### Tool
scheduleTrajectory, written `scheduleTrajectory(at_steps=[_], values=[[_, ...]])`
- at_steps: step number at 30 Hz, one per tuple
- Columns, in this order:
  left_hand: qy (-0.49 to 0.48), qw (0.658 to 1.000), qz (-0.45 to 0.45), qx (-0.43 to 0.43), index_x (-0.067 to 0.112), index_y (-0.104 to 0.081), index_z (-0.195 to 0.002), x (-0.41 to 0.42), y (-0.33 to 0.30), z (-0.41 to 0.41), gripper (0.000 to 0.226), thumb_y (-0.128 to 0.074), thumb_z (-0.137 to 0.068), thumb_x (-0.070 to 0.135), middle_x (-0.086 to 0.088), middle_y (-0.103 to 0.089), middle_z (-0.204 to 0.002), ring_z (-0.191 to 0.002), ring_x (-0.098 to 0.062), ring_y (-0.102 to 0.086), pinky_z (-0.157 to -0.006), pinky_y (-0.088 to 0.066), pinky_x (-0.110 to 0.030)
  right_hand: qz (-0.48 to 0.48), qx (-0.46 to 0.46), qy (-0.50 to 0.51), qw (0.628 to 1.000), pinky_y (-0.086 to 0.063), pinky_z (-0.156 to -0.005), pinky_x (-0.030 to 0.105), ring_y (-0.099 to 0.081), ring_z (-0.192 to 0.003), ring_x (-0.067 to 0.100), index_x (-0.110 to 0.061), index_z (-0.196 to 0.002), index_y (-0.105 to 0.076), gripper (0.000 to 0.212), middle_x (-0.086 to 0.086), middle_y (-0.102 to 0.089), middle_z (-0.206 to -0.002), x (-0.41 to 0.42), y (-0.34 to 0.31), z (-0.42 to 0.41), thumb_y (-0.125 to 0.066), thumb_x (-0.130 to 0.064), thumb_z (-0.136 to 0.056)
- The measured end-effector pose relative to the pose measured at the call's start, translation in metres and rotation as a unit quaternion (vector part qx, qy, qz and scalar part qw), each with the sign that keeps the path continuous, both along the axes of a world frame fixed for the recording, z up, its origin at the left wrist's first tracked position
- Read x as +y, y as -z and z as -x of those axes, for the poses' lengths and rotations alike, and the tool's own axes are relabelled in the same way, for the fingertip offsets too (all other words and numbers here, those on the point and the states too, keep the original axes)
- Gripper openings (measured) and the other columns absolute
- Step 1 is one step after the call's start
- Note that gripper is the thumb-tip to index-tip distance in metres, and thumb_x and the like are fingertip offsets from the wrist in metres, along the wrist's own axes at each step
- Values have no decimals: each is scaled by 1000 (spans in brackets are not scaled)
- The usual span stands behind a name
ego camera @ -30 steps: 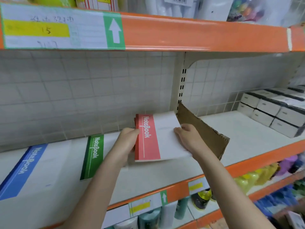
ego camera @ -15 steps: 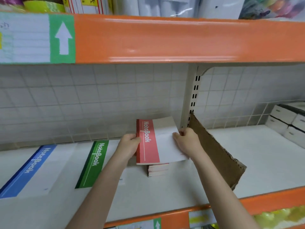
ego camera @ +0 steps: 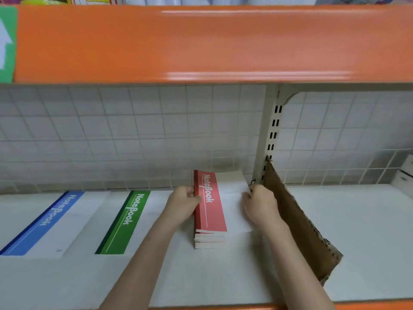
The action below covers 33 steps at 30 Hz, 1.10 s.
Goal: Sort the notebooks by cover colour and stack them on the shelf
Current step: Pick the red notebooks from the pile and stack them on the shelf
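- A head-worn camera looks down at a white shelf [ego camera: 223, 276] with an orange front edge; another orange shelf beam [ego camera: 212, 43] runs across above
- At the centre, a stack of red notebooks [ego camera: 209, 239] lies flat on the shelf, spines to the left, close to the tiled back wall
- The top red notebook [ego camera: 211, 204] sits on this stack, its red band reading "NoteBook" and the rest of the cover white
- The left hand [ego camera: 182, 203] grips the spine edge of the top red notebook, fingers curled round it
- The right hand [ego camera: 260, 203] pinches the opposite, open edge, fingers curled; how far they reach underneath cannot be told
- A green notebook [ego camera: 125, 222] lies flat to the left of the red stack, and a blue notebook [ego camera: 44, 224] lies further left, each apart from the others
- A torn piece of brown cardboard [ego camera: 297, 222] stands on edge just right of the right hand, leaning by the metal upright [ego camera: 271, 135]
- Judgement: the notebooks look light, thin and somewhat floppy, with smooth covers that could slide off one another
- Judgement: holding by both long edges, spine and open side, keeps the cover flat and lets it be squared on the pile; a one-sided pinch may let it sag or fan open
- Judgement: red sorting seems under way; the pile is slightly uneven at its near end
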<state>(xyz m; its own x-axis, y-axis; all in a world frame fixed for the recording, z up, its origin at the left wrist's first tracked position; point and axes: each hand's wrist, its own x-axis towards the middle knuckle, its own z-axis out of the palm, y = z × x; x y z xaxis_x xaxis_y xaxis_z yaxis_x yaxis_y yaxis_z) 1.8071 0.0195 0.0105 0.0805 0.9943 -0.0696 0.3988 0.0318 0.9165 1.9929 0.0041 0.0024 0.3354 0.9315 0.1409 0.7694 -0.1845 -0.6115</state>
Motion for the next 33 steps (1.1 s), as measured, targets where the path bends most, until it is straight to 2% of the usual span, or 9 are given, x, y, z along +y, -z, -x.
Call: scheduleTrajectory(at_steps=[2, 5, 10, 13, 16, 19, 23, 26, 33], values=[[0, 1000, -4, 18, 20, -67, -78, 1, 2, -2, 19, -56, -89, 8, -7, -74, -89, -86, -24, -69, -83, -54, -36, -6, -11, -2, 1000, -42, -74, 29, -57, -98, 29, -1, -112, -56, 28, 16, -57, -116, -1, 2, 0, -44, -21, -98], [-13, 997, -33, 69, 5, -69, -87, 1, 4, -7, 14, -56, -89, 11, -11, -73, -88, -84, -24, -69, -76, -55, -33, -11, -20, -2, 1000, -45, -85, 33, -55, -105, 31, -1, -119, -55, 31, 19, -50, -126, -1, 3, -1, -43, -21, -99], [-20, 996, -38, 73, 17, -70, -87, -2, 8, -8, 19, -53, -92, 12, 8, -69, -76, -68, -3, -65, -50, -44, -6, 16, -10, -21, 1000, -44, -87, 34, -57, -99, 32, -2, -114, -56, 29, 21, -44, -131, -3, 7, 0, -41, -21, -98], [-25, 998, -24, 56, 30, -65, -78, -5, 9, -8, 27, -52, -92, 12, 17, -66, -70, -68, -1, -64, -57, -47, -10, 16, -6, -25, 1000, -43, -84, 32, -56, -100, 31, 0, -113, -57, 30, 21, -49, -126, -1, 10, -1, -40, -21, -98], [-44, 998, -23, 41, 21, -68, -85, -5, 12, -11, 24, -48, -94, 10, 9, -69, -75, -65, -3, -65, -52, -46, -8, 36, 37, -38, 998, -41, -80, 30, -56, -103, 31, 1, -113, -54, 32, 19, -58, -117, 4, 14, 0, -36, -21, -100], [-68, 998, -9, 5, 6, -62, -102, -9, 16, -23, 25, -38, -98, 11, -12, -70, -95, -77, -23, -67, -67, -52, -26, 56, 93, -63, 992, -39, -85, 31, -53, -111, 32, 0, -123, -47, 35, 20, -56, -121, 7, 15, 2, -34, -24, -101], [-97, 993, 28, -61, 23, -52, -112, -9, 20, -34, 23, -33, -100, 19, -9, -66, -104, -94, -30, -65, -83, -52, -37, 78, 140, -81, 984, -36, -91, 30, -48, -120, 31, -2, -134, -38, 41, 19, -50, -132, 11, 16, 0, -34, -25, -101], [-93, 991, 46, -85, 23, -50, -119, -8, 21, -33, 27, -34, -99, 16, -8, -66, -106, -91, -28, -66, -76, -53, -33, 90, 174, -85, 977, -34, -90, 27, -46, -122, 28, -5, -137, -37, 42, 14, -48, -135, 13, 16, -2, -36, -26, -100], [-84, 988, 71, -112, 18, -49, -126, -7, 22, -28, 30, -37, -100, 22, -10, -68, -101, -78, -24, -66, -73, -53, -32, 102, 120, -87, 984, -36, -83, 28, -51, -117, 28, -4, -134, -39, 42, 14, -52, -130, 10, 12, -4, -40, -28, -99]])
